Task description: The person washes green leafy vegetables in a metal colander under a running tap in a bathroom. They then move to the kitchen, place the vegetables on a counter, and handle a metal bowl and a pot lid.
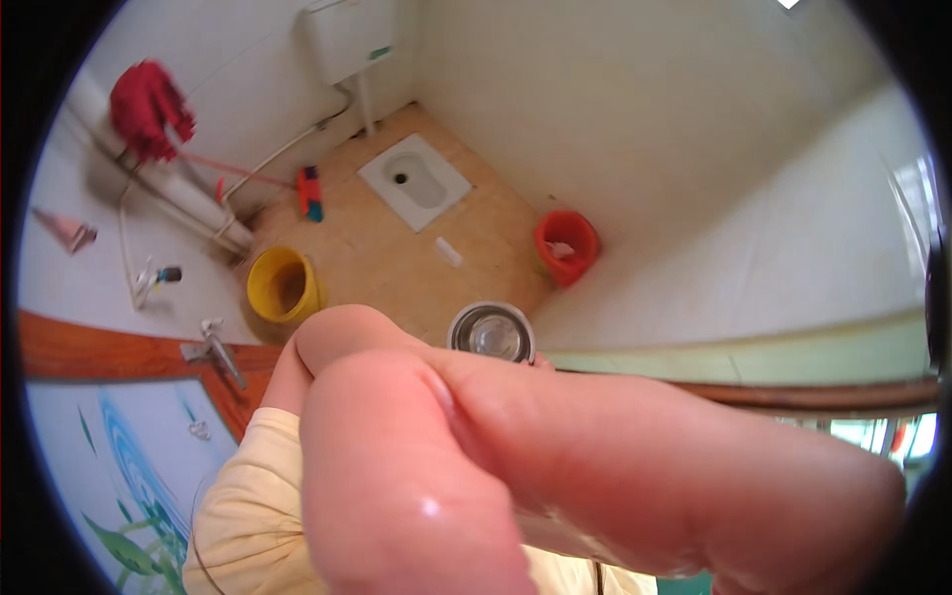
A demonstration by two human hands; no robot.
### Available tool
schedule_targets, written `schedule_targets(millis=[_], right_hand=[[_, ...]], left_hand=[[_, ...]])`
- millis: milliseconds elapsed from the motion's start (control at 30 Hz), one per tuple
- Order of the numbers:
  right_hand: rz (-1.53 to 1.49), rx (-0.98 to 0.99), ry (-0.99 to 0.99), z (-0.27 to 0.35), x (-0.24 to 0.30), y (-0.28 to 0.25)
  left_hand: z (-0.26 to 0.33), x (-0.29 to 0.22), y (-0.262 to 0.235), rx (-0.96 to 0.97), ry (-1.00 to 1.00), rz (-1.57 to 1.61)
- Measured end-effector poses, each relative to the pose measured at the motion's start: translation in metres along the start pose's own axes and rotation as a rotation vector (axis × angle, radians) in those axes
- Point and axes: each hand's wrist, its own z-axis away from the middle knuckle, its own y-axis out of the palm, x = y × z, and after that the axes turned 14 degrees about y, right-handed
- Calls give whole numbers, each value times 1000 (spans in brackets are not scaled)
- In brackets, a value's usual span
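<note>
My left hand [516, 456] is raised very close to the camera and fills the lower middle of the view. Its wet-looking fingers stretch to the right, and a pale yellow sleeve [248, 506] covers the wrist at lower left. A round steel-rimmed thing [491, 332] with a shiny inside peeks out just above the fingers. I cannot tell whether the hand holds it or it lies behind. My right hand is not in view.
Below is a tan bathroom floor with a white squat toilet pan [415, 180], a wall cistern [347, 35], a red bucket [567, 245], a yellow bucket [285, 285], a red mop [149, 109] and a small brush [310, 191]. A tap [223, 352] stands by a painted basin [119, 476].
</note>
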Motion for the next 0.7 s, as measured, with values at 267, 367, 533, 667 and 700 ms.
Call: schedule_targets(millis=[267,367,533,667,700], right_hand=[[89,-242,177,107,-165,-93],[41,-351,391,160,-248,-133],[-21,-639,616,264,-404,-198],[-586,-729,849,344,-487,-232],[-693,-761,921,365,-515,-234]], left_hand=[[-11,168,26,60,-118,302],[-14,241,55,93,-147,399],[-6,367,102,122,-217,609],[-3,466,138,141,-286,752],[-3,490,143,136,-303,806]])
